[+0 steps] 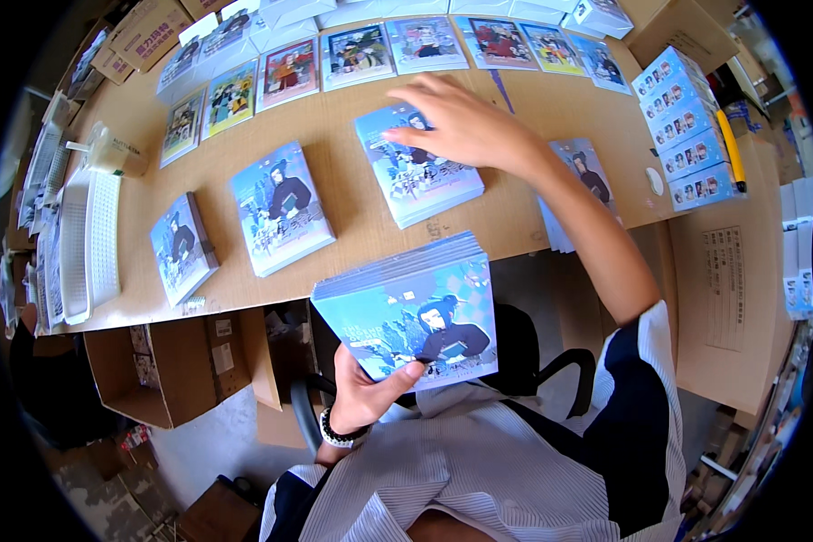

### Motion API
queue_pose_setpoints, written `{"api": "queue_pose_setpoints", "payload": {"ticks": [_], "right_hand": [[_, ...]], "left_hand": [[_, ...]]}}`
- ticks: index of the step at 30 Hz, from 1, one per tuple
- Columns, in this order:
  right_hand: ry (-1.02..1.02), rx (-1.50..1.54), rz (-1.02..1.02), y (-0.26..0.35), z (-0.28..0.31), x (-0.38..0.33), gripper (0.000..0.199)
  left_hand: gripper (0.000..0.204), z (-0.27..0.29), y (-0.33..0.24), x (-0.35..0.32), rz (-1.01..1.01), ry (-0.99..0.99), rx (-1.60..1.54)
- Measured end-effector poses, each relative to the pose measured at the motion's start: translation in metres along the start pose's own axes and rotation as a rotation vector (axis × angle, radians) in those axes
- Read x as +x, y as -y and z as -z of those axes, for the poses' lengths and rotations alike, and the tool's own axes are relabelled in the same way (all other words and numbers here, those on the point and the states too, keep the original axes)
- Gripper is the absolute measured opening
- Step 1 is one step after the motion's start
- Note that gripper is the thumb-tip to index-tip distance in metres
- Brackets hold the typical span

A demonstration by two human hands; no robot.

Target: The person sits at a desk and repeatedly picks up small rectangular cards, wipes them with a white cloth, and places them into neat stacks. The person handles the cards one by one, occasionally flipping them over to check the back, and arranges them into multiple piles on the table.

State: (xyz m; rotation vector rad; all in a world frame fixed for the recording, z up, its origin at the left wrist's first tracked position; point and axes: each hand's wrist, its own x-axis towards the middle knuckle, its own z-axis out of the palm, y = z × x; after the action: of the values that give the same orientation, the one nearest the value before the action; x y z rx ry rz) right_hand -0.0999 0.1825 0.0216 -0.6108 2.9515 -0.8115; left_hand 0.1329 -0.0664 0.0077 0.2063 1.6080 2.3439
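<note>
My left hand (370, 390) grips a thick stack of blue illustrated cards (411, 312) in front of my body, its thumb on the front face. The top card shows a dark-haired figure in dark clothes. Above a matching card stack (434, 194) on the table, my right hand (452, 122) is spread, thumb and fingers apart. It covers part of that stack; whether it touches it I cannot tell. To the left lie a second card stack (282, 208) and a smaller third card stack (182, 248). Another card stack (580, 181) is partly hidden behind my right forearm.
A row of colourful picture cards (359, 54) lies along the table's far side, with white boxes behind. On the left stand a white plastic basket (92, 244) and a drink cup (117, 154). At right are stacked blue boxes (682, 131) and a yellow cutter (730, 149).
</note>
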Motion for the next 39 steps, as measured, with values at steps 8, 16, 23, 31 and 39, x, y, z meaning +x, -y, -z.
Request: {"api": "queue_pose_setpoints", "payload": {"ticks": [8, 16, 23, 31, 39], "right_hand": [[-0.055, -0.302, 0.008, 0.027, -0.042, -0.017, 0.065], [-0.009, -0.362, -0.056, 0.064, -0.034, -0.073, 0.065], [-0.059, -0.235, 0.324, 0.105, -0.051, 0.029, 0.069], [0.174, -0.261, 0.273, 0.130, -0.107, 0.066, 0.080], [0.157, -0.286, 0.248, 0.156, -0.101, 0.013, 0.080]], "left_hand": [[0.040, 0.017, -0.001, -0.026, 0.015, -0.047, 0.008], [0.050, 0.033, -0.010, -0.047, -0.007, -0.217, -0.058], [0.059, 0.049, -0.022, -0.058, -0.153, -0.334, -0.109], [0.066, 0.065, -0.022, -0.084, -0.208, -0.467, -0.068], [0.058, 0.099, -0.024, -0.092, -0.410, -0.596, -0.114]]}}
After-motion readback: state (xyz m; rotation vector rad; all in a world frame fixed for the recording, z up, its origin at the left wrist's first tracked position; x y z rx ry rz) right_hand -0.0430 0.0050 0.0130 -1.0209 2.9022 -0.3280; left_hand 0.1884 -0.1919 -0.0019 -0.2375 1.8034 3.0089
